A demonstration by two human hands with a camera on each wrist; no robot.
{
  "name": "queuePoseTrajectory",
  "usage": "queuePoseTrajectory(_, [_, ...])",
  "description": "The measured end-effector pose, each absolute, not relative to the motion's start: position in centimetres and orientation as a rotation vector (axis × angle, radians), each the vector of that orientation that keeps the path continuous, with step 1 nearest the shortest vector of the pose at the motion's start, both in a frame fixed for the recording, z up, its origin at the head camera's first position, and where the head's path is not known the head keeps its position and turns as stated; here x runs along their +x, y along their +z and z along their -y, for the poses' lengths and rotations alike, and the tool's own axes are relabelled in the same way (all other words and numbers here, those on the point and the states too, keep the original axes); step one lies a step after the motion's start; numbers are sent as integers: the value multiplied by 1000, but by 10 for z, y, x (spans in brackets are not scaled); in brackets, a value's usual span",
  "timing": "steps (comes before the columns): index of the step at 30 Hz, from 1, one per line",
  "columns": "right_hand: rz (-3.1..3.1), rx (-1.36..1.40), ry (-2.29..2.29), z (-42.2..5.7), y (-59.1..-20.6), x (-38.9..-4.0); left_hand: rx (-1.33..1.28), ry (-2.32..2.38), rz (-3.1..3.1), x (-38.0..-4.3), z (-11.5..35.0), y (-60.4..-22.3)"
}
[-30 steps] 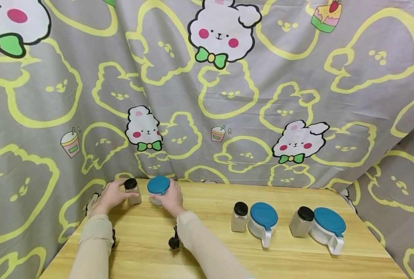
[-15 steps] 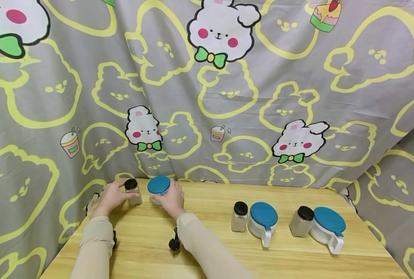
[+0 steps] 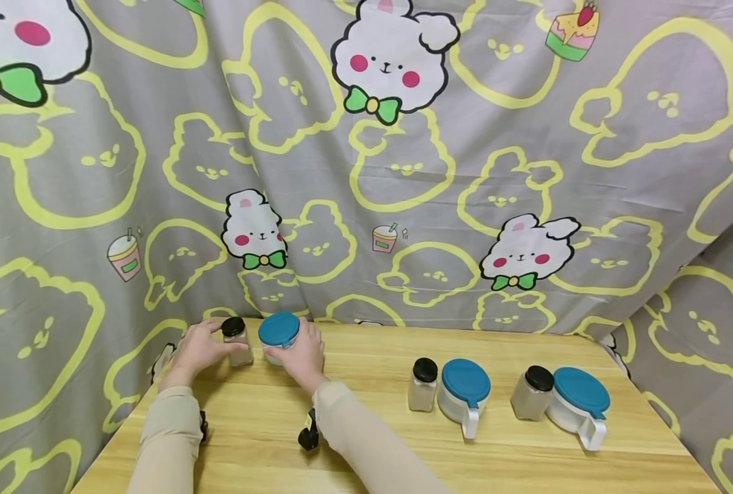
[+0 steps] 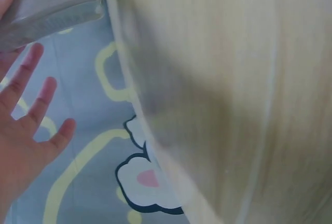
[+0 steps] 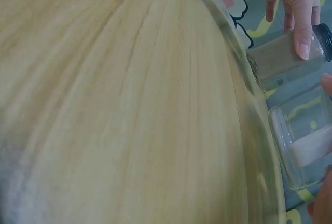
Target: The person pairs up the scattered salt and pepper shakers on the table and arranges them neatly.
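My left hand [image 3: 196, 353] grips a clear spice jar with a black cap [image 3: 233, 326] between thumb and fingers, at the table's far left. In the left wrist view the other fingers [image 4: 39, 107] of that hand spread apart below the jar [image 4: 49, 6]. Just to the right, my right hand [image 3: 306, 353] holds a round clear seasoning pot with a blue lid [image 3: 278, 329], thumb in front and fingers on its right side. Both containers stand upright with a small gap between them. The right wrist view shows the pot's glass body [image 5: 306, 136] beside the spice jar [image 5: 282, 58].
Further right on the wooden table [image 3: 366, 425] stand two similar pairs: a black-capped jar [image 3: 423, 394] by a blue-lidded pot [image 3: 466, 384], and another jar [image 3: 531, 398] by another pot [image 3: 581, 394]. Both these pots have white handles facing front. A patterned curtain [image 3: 366, 165] hangs behind.
The spice jar and the seasoning pot have come very slightly closer together, with both hands still holding them. The head view has shifted a little.
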State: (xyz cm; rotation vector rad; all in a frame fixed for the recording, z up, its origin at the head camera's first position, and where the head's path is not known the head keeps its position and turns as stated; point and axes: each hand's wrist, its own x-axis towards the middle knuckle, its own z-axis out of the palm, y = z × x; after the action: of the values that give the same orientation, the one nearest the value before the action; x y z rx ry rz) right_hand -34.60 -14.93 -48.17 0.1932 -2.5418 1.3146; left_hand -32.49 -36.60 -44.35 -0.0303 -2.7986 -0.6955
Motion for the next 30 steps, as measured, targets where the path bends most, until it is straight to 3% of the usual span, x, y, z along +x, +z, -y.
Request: queuePoseTrajectory(30, [2445,270,1409,133,-477,-327,-50,-646,2753,-305,345,-426])
